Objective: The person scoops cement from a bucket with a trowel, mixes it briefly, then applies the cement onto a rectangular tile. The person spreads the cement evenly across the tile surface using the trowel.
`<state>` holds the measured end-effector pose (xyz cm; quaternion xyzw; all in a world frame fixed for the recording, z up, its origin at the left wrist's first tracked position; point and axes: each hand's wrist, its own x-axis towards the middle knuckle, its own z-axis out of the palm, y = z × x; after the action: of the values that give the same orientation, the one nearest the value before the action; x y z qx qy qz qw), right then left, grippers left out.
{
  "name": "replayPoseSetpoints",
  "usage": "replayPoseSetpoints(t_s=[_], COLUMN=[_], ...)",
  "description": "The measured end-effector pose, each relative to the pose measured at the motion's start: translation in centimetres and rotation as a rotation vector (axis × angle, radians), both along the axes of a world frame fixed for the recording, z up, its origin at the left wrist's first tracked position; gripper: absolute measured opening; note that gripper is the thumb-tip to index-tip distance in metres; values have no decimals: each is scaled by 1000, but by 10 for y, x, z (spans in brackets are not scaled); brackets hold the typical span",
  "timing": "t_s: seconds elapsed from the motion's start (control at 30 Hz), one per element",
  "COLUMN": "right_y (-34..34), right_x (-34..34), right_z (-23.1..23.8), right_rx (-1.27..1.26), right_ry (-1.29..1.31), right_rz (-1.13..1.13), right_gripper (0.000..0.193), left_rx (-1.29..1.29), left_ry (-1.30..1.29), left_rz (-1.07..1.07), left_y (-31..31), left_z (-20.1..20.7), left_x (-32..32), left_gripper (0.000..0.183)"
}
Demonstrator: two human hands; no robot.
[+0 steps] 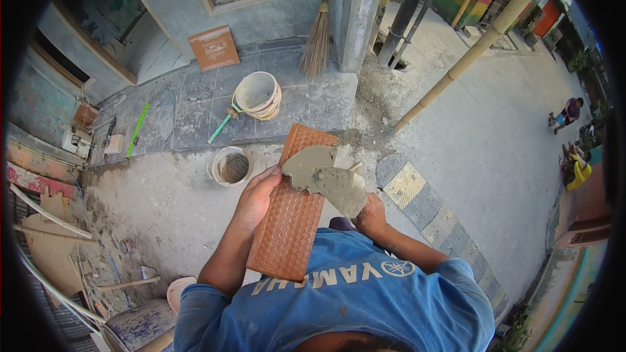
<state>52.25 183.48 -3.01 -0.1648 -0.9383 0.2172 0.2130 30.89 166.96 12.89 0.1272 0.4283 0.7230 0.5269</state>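
Note:
My left hand (258,197) grips the left edge of a long reddish-brown tile (287,228), held tilted in front of my chest. Rows of round bumps cover the face of the tile turned up toward me. Grey wet mortar (306,164) lies spread over its far part. In my right hand (372,216) is a trowel (342,190), its blade coated with mortar and lying against the mortar on the tile. My right fingers are closed round the trowel's handle, which is mostly hidden by the hand.
On the dark tiled step stand a pale bucket (258,94), a green-handled tool (223,125), a green bar (137,129) and a broom (317,42). Another tile (214,48) leans on the wall. A smaller bucket (231,167) stands below. A bamboo pole (469,52) slants at right; two people sit or stand farther off.

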Motion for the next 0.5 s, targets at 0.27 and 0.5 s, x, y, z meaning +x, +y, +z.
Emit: replayPoseSetpoints(t_s=[0.27,0.5], right_y=[9,82], right_x=[50,36], right_z=[33,221], right_rx=[-298,-240], right_ry=[123,-348], right_rz=[-106,8], right_gripper=[27,31], left_rx=[-25,490], left_ry=[-220,-622], left_rz=[60,-258], left_y=[-17,-17], left_z=[-18,2], left_x=[-10,10], left_gripper=[44,71])
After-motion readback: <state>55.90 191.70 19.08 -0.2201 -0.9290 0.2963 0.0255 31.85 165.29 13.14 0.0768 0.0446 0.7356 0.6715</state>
